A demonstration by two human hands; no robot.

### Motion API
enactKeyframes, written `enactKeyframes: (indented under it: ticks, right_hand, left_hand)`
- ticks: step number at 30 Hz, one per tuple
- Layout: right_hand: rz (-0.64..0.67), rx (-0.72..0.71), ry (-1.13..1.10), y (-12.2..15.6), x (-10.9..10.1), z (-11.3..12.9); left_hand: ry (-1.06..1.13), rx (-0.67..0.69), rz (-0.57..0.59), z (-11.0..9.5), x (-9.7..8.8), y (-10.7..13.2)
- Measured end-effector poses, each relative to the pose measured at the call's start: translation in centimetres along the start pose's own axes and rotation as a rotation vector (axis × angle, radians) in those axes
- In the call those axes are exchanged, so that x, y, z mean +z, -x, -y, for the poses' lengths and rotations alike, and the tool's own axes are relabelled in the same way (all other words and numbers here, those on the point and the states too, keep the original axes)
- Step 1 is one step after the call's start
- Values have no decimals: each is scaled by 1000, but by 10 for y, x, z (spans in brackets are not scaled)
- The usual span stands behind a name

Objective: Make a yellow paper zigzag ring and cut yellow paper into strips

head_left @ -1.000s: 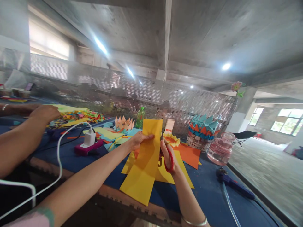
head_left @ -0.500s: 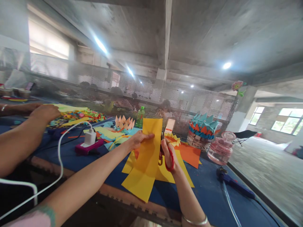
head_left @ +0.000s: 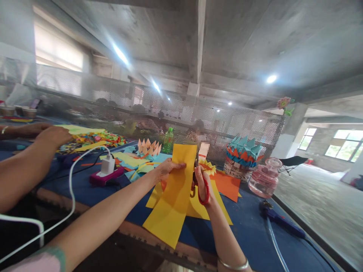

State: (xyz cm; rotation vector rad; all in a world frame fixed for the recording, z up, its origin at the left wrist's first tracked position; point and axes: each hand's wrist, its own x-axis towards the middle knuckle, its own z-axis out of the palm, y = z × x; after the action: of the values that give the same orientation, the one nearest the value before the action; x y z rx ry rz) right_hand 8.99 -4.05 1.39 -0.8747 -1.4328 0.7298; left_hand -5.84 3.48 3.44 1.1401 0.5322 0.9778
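A long strip of yellow paper [head_left: 177, 200] stands up in front of me, gripped near its upper left edge by my left hand [head_left: 168, 169], thumb on the near face. My right hand [head_left: 202, 185] is closed around the red-handled scissors [head_left: 208, 192], whose blades point up along the strip's right edge. Whether the blades touch the paper I cannot tell. Underneath and behind the strip lie more yellow sheets [head_left: 222, 206] and an orange sheet [head_left: 229, 186]. A yellow zigzag paper piece [head_left: 210, 167] lies just beyond my right hand.
A co-worker's hands [head_left: 53, 136] are at the left near a pile of coloured scraps [head_left: 110, 138]. A magenta power strip [head_left: 106, 176], a green bottle [head_left: 168, 140], a basket with folded paper [head_left: 238, 168], a pink jar [head_left: 263, 181] and a glue gun [head_left: 286, 223] stand or lie about.
The yellow strip has shifted slightly, its lower end moving down and left and its top edge a little right. My right hand and the scissors have moved very slightly right.
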Motion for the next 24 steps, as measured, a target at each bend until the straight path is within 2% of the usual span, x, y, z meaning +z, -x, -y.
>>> enactKeyframes:
  ticks: [7, 15, 21, 24]
  right_hand:
    - [10, -5, -28, 1, 0, 5]
    - [-31, -25, -76, -2, 0, -2]
    - [-33, -32, -107, -2, 1, -2]
    - [-32, -20, -105, -2, 1, -2]
  left_hand:
    - [21, -22, 39, 2, 1, 1]
    - [40, -30, 68, 6, 1, 0]
    - [-9, -10, 24, 5, -3, -2]
    - [6, -34, 48, 4, -3, -2]
